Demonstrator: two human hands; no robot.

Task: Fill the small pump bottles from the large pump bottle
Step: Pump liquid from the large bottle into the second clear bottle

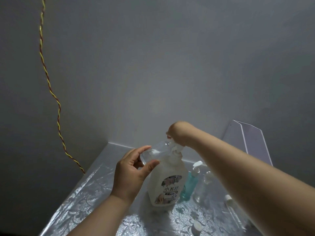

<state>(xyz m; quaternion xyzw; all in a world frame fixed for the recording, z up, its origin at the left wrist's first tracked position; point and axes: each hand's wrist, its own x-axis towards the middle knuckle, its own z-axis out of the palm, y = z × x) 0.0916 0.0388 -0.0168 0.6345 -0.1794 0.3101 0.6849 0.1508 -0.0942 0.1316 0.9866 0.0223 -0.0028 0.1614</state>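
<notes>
Your left hand (131, 169) pinches one small bottle (153, 153) at the pump (176, 149) of one large bottle (167, 181) on the table (85, 193) | your right hand (178, 133) covers the pump, its grip I cannot tell | three other small bottles (190, 183) stand beside

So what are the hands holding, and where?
The left hand holds the small clear bottle by its base end. The right hand covers the pump of the big bottle; its fingers are hidden.
</notes>
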